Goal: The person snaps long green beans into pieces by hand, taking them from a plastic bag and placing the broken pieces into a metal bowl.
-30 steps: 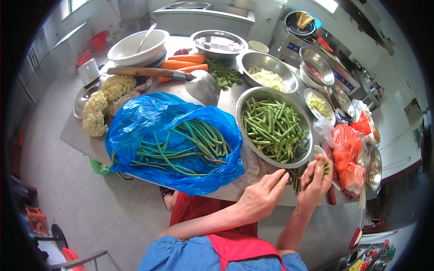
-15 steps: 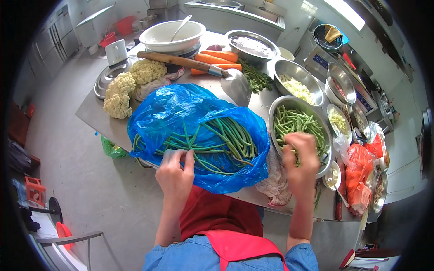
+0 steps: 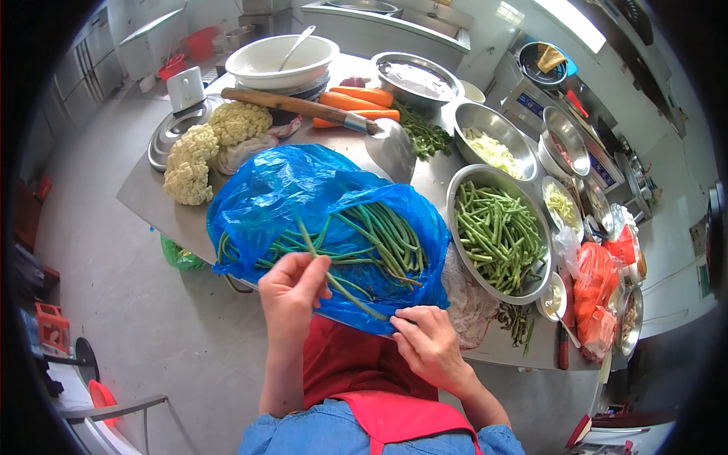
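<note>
In my left hand [image 3: 290, 294] a long green bean [image 3: 346, 291] is pinched between thumb and fingers, one end sticking up past them. My right hand [image 3: 434, 343] pinches the bean's lower right end, so it slants between both hands. Behind them lies an open blue plastic bag [image 3: 273, 182] with many long green beans [image 3: 388, 236] inside. To the right stands a metal bowl [image 3: 453, 220] filled with short cut bean pieces [image 3: 497, 236]. A crumpled cloth [image 3: 464, 303] lies between bag and bowl, near my right hand.
Cauliflower [image 3: 189, 163], carrots [image 3: 356, 106], a wooden-handled cleaver [image 3: 390, 148] and a white bowl [image 3: 250, 68] with a spoon lie behind the bag. Dark bean scraps [image 3: 517, 322], a small dish [image 3: 552, 303], a red-handled knife [image 3: 563, 353] and a red bag [image 3: 595, 280] are at the right.
My right hand has moved left from over the metal bowl to the front of the bag. My left hand now lifts a bean out from the others, and the right hand has taken its end.
</note>
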`<state>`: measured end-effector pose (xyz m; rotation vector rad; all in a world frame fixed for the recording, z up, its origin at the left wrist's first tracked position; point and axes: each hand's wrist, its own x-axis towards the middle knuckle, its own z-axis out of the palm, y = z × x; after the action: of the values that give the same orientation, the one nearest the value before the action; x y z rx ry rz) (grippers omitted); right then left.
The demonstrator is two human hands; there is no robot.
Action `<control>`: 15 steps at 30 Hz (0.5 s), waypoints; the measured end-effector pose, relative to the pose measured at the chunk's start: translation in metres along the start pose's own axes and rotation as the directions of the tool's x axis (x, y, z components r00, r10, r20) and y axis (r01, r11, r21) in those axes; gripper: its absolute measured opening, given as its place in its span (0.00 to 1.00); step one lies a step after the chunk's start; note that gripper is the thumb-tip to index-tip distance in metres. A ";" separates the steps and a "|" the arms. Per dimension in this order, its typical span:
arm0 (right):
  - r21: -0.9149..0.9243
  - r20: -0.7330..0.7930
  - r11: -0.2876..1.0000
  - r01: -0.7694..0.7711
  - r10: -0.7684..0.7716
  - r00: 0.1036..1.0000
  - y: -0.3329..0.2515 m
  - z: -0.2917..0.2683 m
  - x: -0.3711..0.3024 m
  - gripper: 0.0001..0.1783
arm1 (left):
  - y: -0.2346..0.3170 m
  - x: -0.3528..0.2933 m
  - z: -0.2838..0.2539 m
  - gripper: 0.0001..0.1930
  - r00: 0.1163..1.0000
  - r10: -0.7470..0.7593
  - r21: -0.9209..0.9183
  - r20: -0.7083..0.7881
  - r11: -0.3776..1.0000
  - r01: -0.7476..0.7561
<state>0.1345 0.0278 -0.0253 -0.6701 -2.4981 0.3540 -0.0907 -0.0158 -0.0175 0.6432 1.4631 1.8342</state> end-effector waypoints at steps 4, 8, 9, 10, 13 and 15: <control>0.271 -0.118 0.954 -0.129 0.165 0.979 0.005 -0.005 0.003 0.07 | 0.004 0.003 0.005 0.07 0.999 0.018 -0.289 -0.027 0.957 -0.025; 0.569 -0.085 0.780 -0.260 0.370 0.925 0.006 -0.010 0.006 0.09 | 0.000 0.003 0.013 0.07 1.000 -0.004 -0.375 0.016 0.927 0.009; 0.694 -0.008 0.652 -0.305 0.431 0.902 0.005 -0.012 0.007 0.12 | -0.001 0.002 0.016 0.07 0.999 -0.016 -0.398 0.029 0.917 0.026; 0.752 0.070 0.567 -0.336 0.438 0.896 0.004 -0.014 0.008 0.17 | -0.001 0.001 0.020 0.08 0.999 -0.027 -0.423 0.042 0.905 0.042; 0.821 0.274 0.402 -0.405 0.346 0.898 0.004 -0.019 0.014 0.17 | -0.001 -0.003 0.027 0.08 0.991 -0.086 -0.457 0.107 0.880 0.126; 0.828 0.337 0.345 -0.442 0.323 0.884 0.006 -0.023 0.013 0.17 | -0.004 -0.003 0.030 0.08 0.990 -0.083 -0.440 0.112 0.889 0.124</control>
<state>0.1398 0.0420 -0.0025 -0.7420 -1.7433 1.7995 -0.0656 0.0007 -0.0143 0.4014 0.9444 1.9376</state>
